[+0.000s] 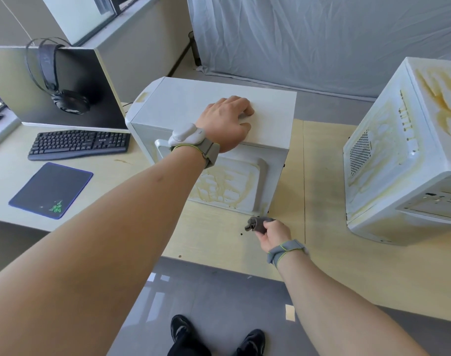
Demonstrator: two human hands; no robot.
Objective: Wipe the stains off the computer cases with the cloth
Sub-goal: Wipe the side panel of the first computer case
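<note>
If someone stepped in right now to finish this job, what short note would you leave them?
Left hand: flat on top of the near case, steadying it.
Right hand: grips the cloth, bunched, just above the desk by the case's lower front corner.
Done: the near case's top looks clean.
Left: yellow stains on its front panel; the far case, to the right, is stained on its top and side and nothing touches it.

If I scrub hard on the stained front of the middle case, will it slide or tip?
Probably stays put: the left hand presses flat on the middle case. It looks boxy, likely stable. The cloth, bunched in the right hand, looks limp.
</note>
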